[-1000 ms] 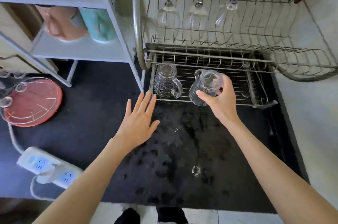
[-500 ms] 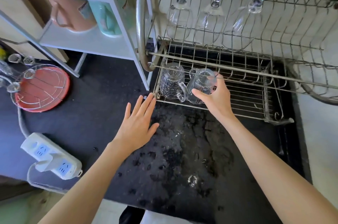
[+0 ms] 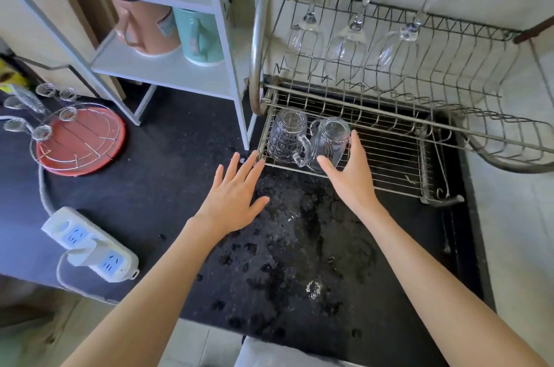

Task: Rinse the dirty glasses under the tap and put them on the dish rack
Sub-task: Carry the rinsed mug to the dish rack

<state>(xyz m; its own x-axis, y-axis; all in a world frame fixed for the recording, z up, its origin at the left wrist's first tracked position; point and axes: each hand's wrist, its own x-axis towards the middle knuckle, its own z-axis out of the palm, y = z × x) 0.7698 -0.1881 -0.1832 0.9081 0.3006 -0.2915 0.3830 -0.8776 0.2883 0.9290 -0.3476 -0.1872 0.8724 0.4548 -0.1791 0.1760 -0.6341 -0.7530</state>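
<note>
Dish rack [image 3: 398, 153], two-tier wire, stands just beyond both hands on the black countertop [image 3: 180, 174]; three wine glasses [image 3: 344, 48] hang bowl-down from its upper tier.

Countertop between the forearms is wet and blotched, with water spots nearest the rack's front edge.

Right hand [image 3: 349, 177]: thumb and fingers spread around the smooth glass mug [image 3: 329, 140], which sits mouth-down on the lower tier, directly ahead of the palm. A second ago the mug was tilted in this hand above the wires; half a second ago it was lowering beside its neighbour. Now it stands on the wires, fingers loose about it; I cannot tell whether the fingertips touch the glass.

Left hand [image 3: 236, 195]: flat, fingers straight, holding nothing, hovering over the countertop with fingertips near the rack's front left corner, much as a second ago.

Patterned glass mug [image 3: 286, 135]: mouth-down, just left of the smooth mug, beyond the left fingertips, unmoved; its handle crosses in front of the neighbour.

Judgement: the second mug looks placed. Next step is probably letting go and withdrawing. No tap or unwashed glasses in view.
</note>
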